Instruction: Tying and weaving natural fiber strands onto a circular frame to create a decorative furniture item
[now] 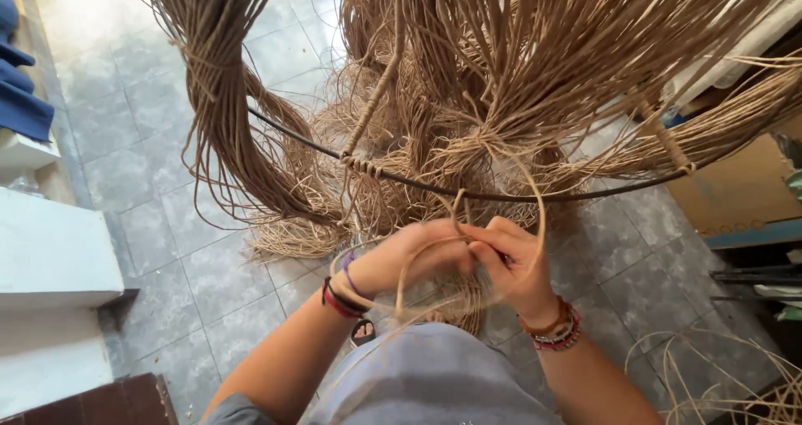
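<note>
Grey floor tiles are seen beneath a weaving job viewed from above. Nearest the camera, a knee in grey cloth is raised between two forearms ringed with bead bracelets. Just beyond it, a tan strand is pinched between the pressed fingertips of the left hand and the right hand, which are touching each other; the strand is looped up over the right hand. Behind the hands, a dark curved hoop is crossed by hanging bundles of tan fibre, some tied. A cardboard box is seen at far right.
</note>
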